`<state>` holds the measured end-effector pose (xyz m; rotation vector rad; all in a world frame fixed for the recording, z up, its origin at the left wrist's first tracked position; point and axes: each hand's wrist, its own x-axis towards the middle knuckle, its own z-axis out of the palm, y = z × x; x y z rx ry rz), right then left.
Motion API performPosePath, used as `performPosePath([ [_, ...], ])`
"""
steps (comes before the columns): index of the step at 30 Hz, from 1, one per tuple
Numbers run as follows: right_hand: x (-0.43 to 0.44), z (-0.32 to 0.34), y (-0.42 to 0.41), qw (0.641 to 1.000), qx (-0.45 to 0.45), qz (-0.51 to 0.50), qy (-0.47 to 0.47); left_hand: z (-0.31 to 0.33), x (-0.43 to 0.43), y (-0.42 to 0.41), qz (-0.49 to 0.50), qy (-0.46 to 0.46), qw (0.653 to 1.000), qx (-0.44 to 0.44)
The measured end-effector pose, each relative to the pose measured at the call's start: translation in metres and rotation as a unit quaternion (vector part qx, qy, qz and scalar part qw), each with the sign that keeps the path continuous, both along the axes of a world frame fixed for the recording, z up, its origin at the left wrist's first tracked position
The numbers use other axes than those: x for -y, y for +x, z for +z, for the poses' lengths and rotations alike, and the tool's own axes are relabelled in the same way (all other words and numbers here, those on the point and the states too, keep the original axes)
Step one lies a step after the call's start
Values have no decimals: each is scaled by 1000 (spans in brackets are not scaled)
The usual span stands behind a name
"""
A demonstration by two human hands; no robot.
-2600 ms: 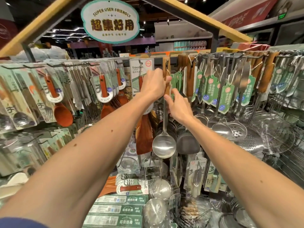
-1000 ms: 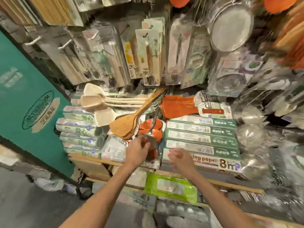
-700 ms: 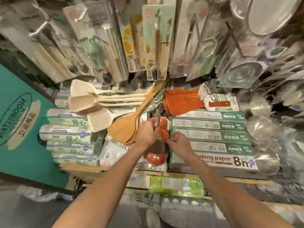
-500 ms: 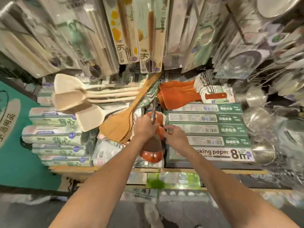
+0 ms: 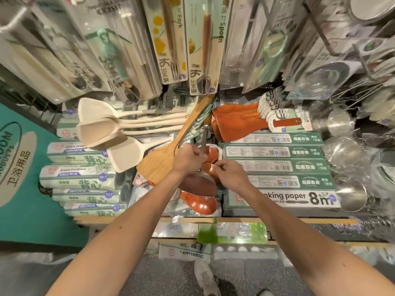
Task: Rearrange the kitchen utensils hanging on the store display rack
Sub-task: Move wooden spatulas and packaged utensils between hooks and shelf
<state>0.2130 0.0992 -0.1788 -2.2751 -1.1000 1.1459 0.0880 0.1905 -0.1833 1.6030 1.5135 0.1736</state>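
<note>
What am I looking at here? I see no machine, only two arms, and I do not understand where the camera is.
There is no machine: a person wears one wide-angle camera on the head, looking down at two bare hands before a store shelf. The left hand grips the handle of a metal ladle. The right hand is at reddish wooden spoons; whether it grips one is unclear. Around them lie cream spatulas, a wooden spatula and green baking paper boxes; packaged cutlery hangs above.
</note>
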Motion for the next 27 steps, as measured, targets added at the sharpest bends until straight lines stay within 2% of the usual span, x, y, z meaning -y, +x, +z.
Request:
performPosePath([
  [5, -10, 8, -12, 998, -17, -46, 47, 22, 13, -19, 24, -96, 992, 75],
  [9, -17, 17, -23, 985, -128, -94, 62, 40, 41, -38, 10, -155, 983, 95],
  [13, -16, 28, -31, 952, -286, -113, -4, 42, 59, -47, -32, -153, 985, 68],
  [17, -6, 24, -29, 941, -310, -134, -20, 51, 73, -49, -71, -172, 977, 99],
  [19, -1, 24, -25, 948, -296, -118, -20, 56, 66, -52, -112, -140, 980, 83],
  [20, 0, 24, -22, 951, -288, -112, -18, 56, 57, -52, -113, -95, 987, 60],
  [22, 1, 25, -17, 958, -266, -103, -15, 50, 28, -50, -66, 25, 997, 31],
  [24, 0, 24, -15, 963, -252, -99, -8, 38, -6, -46, -15, 124, 992, -17],
  [26, 0, 21, -15, 963, -250, -100, -1, 24, -33, -43, -22, 162, 982, -90],
  [27, 1, 19, -15, 962, -254, -103, 2, 17, -44, -41, -42, 149, 981, -115],
])
